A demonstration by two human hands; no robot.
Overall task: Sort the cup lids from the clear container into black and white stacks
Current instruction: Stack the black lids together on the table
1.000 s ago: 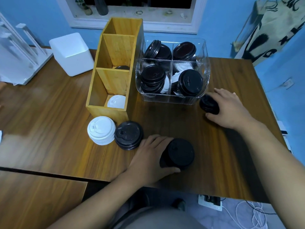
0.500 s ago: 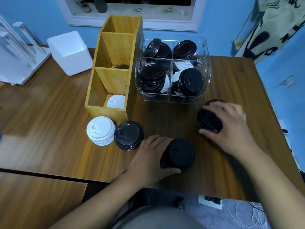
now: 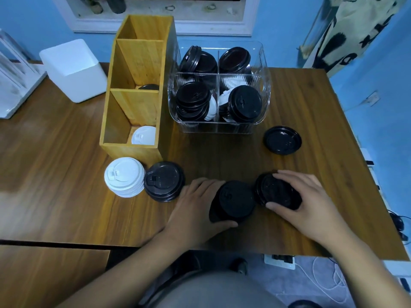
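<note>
left hand (image 3: 195, 207) grasps black lid stack (image 3: 235, 200) in front of clear container (image 3: 265, 90) | right hand (image 3: 311, 203) grasps tilted black lids (image 3: 275, 191) touching that stack | loose lid (image 3: 282, 140) near container's front right corner

No readable text tbh
Marks on the round black plastic lids (image 3: 244, 103) in the clear plastic container (image 3: 220, 128): too tiny. Strokes on the cream cloth (image 3: 355, 30) right of it: illegible.
</note>
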